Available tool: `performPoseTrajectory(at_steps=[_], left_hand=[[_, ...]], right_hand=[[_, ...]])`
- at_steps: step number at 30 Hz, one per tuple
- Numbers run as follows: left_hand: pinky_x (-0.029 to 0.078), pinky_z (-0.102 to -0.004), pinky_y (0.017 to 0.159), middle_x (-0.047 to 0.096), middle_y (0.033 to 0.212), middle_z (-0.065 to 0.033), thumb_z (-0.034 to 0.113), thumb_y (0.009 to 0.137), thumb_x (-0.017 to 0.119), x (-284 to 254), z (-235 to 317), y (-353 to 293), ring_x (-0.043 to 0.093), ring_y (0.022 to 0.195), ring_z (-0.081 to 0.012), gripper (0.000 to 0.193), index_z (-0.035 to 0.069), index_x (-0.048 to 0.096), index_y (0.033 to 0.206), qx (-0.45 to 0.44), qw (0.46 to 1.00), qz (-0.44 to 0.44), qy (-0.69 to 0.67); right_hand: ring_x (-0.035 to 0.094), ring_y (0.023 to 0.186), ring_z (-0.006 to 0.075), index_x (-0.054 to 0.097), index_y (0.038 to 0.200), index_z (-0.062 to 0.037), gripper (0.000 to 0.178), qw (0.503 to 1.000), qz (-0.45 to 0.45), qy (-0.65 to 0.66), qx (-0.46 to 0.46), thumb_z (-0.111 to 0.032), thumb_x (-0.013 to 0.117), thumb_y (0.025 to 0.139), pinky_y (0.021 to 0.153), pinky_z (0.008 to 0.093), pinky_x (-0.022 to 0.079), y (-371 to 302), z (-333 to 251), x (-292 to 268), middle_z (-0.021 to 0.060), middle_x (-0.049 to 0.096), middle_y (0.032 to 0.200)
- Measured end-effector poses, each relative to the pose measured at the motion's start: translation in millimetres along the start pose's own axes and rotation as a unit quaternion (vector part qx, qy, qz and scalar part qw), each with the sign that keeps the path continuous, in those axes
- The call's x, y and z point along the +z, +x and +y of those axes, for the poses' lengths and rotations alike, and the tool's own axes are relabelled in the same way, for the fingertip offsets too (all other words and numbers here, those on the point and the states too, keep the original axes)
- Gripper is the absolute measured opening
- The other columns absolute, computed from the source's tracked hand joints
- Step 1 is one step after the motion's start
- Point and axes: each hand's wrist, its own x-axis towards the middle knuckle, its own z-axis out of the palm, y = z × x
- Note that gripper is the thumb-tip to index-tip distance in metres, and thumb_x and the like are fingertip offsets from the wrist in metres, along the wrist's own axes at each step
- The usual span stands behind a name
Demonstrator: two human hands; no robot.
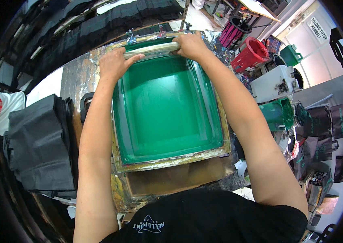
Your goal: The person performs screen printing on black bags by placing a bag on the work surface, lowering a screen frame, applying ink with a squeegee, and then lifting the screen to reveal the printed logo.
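Note:
A screen printing frame (171,160) with green mesh (163,105) lies on a paint-stained table in front of me. Across its far end runs a pale squeegee (151,50), with green ink around it. My left hand (115,64) is closed on the squeegee's left end, the thumb stretched along the near side. The right end is gripped by my right hand (192,46), its fingers wrapped over the top. Both arms reach far forward over the frame. Metal hinge clamps (131,35) stand behind the frame's far edge. The squeegee's blade is hidden from view.
A stack of black fabric bags (42,146) lies at the left. On the right stand a red bucket (249,54), a white jerrycan (274,84) and a green-smeared container (274,114). Dark bags (319,121) hang or lie farther right. A brown board (179,178) shows below the frame.

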Motion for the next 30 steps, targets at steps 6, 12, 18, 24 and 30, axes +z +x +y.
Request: performPoseTrajectory(at_steps=[6,12,18,24,30], left_hand=[[0.059,-0.048,0.069,0.073,0.081,-0.0174,0.09,0.081,0.06,-12.6,5.2,-46.4,0.075,0.077,-0.0369,0.088,0.002,0.071,0.078,0.016,1.0,0.023,-0.008],[0.058,-0.0472,0.065,0.071,0.077,-0.0165,0.087,0.08,0.064,-37.2,35.6,-102.1,0.073,0.073,-0.037,0.085,0.003,0.068,0.073,0.006,1.0,0.0,-0.004],[0.055,-0.0452,0.06,0.064,0.067,-0.0133,0.082,0.078,0.071,-66.7,58.5,-171.0,0.068,0.064,-0.0343,0.079,0.005,0.063,0.068,0.044,0.998,0.049,-0.023],[0.049,-0.0454,0.061,0.06,0.066,-0.0122,0.075,0.074,0.079,-91.0,83.3,-236.9,0.061,0.063,-0.0343,0.072,0.006,0.06,0.068,0.045,0.996,0.05,-0.054],[0.048,-0.0456,0.061,0.058,0.066,-0.0109,0.075,0.071,0.08,-111.9,101.6,-288.7,0.06,0.062,-0.0337,0.07,0.006,0.063,0.07,0.048,0.995,0.063,-0.06]], right_hand=[[0.075,0.1,0.0349,0.08,0.111,-0.0214,0.032,0.999,-0.025,0.033,0.011,-0.035,0.085,0.082,0.094,0.0626,0.044,-46.4,-31.2,-17.6,0.0111,0.079,0.097],[0.075,0.106,0.0331,0.081,0.116,-0.0194,0.036,0.997,-0.056,0.055,0.024,-0.022,0.082,0.08,0.104,0.0681,0.04,-112.4,-48.2,-29.6,0.0118,0.079,0.105],[0.074,0.104,0.0308,0.077,0.106,-0.0172,0.028,0.998,-0.039,0.044,0.004,-0.02,0.084,0.08,0.097,0.0613,0.043,-186.9,-81.4,-48.8,0.0071,0.077,0.1],[0.072,0.103,0.0292,0.075,0.103,-0.0161,0.028,0.997,-0.053,0.061,0.001,-0.02,0.086,0.077,0.105,0.0596,0.04,-257.8,-111.4,-69.0,0.0064,0.073,0.095],[0.07,0.107,0.0284,0.074,0.105,-0.0145,0.041,0.996,-0.056,0.068,-0.001,-0.012,0.09,0.067,0.112,0.0582,0.036,-312.1,-137.0,-87.6,0.005,0.071,0.097]])
